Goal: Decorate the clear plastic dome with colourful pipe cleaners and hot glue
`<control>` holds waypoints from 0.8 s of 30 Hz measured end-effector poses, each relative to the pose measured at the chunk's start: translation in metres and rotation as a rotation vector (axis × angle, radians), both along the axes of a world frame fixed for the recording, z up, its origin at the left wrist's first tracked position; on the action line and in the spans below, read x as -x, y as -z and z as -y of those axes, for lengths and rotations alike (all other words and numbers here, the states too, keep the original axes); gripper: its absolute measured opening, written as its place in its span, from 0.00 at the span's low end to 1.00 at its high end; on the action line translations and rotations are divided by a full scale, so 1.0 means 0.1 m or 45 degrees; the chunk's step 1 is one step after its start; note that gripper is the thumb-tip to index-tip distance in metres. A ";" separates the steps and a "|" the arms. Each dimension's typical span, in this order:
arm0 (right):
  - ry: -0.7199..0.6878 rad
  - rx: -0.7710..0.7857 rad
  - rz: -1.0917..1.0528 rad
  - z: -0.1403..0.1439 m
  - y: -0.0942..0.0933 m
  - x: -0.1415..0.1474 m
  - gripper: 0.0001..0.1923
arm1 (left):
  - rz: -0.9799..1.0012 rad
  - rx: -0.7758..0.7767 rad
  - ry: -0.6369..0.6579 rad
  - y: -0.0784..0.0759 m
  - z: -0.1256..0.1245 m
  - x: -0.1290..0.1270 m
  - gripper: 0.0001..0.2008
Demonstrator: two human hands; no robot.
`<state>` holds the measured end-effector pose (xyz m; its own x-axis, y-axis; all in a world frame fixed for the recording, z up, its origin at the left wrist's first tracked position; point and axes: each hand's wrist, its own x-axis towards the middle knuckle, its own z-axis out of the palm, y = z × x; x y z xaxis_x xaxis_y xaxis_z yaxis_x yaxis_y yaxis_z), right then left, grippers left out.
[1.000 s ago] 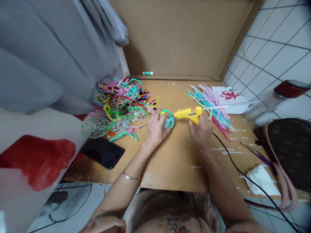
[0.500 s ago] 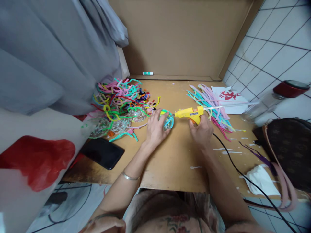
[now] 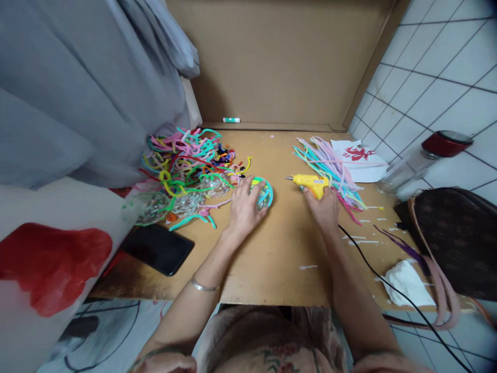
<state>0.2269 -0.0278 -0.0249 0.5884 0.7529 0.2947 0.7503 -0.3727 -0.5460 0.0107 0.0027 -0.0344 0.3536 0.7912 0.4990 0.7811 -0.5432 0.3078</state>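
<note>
My left hand (image 3: 244, 204) is closed round the left side of a small clear round piece (image 3: 267, 195) trimmed with turquoise and yellow pipe cleaners. Its fingers lie over the top and the thumb rests at the near edge, hiding part of it. In my right hand (image 3: 325, 208) is a yellow hot glue gun (image 3: 310, 180), gripped by its handle. The metal nozzle points left toward the round piece, with a gap between them. A bundle of pastel pipe cleaners (image 3: 330, 160) lies behind the gun.
At left are tangled pipe cleaners (image 3: 190, 150), clear round pieces (image 3: 188, 203) and a black phone (image 3: 158, 249). A glue stick (image 3: 232, 120) lies by the back board. A bottle (image 3: 411, 163), brown bag (image 3: 446, 238), white tissue (image 3: 409, 284) and the gun's black cord (image 3: 373, 264) are at right.
The glue gun has drawn back to the right, and its nozzle is now apart from the round piece. My left hand keeps its hold. The view has shifted slightly.
</note>
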 end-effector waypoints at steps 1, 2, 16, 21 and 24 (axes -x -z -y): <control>0.026 0.065 -0.003 0.00 -0.02 -0.05 0.25 | -0.001 0.009 -0.002 -0.01 0.00 0.00 0.34; 0.053 0.132 -0.004 0.01 -0.03 -0.09 0.26 | -0.001 0.014 -0.004 -0.01 0.01 0.00 0.34; 0.152 0.545 0.194 0.08 -0.05 -0.16 0.27 | -0.056 0.012 -0.003 0.00 0.02 -0.01 0.34; 0.191 0.527 0.317 0.09 0.00 -0.17 0.26 | -0.052 0.021 0.004 0.00 0.02 -0.01 0.34; 0.156 0.438 0.435 0.12 0.01 -0.19 0.25 | -0.035 0.012 0.011 0.00 0.02 -0.02 0.34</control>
<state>0.2458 -0.0403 -0.0260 0.5915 0.7719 0.2329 0.8045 -0.5843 -0.1067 0.0123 0.0006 -0.0342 0.3743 0.7927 0.4812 0.7845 -0.5473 0.2915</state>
